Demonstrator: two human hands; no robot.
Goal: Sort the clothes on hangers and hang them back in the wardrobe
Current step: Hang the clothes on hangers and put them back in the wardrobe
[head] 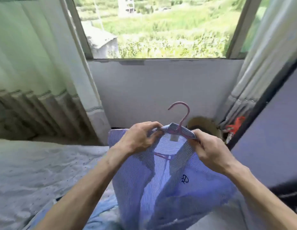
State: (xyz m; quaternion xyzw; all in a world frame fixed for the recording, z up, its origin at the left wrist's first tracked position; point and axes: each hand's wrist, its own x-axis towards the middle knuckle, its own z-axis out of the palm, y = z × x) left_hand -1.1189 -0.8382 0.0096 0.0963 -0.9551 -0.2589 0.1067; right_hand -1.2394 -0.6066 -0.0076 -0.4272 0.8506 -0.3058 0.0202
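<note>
A blue-and-white striped shirt (161,183) hangs on a pink hanger (183,117), held up in front of me over the bed. The hanger's hook points up above the collar, and its bar shows inside the open neck. My left hand (137,138) pinches the left side of the collar. My right hand (209,150) pinches the right side of the collar. A white label shows inside the neck and a dark embroidered mark sits on the shirt's right chest panel.
A bed with a pale grey cover (36,171) lies at the left and below. Curtains (36,63) hang on both sides of a window (161,27). A straw hat (204,125) sits behind the shirt. A dark panel edge (260,113) rises at the right.
</note>
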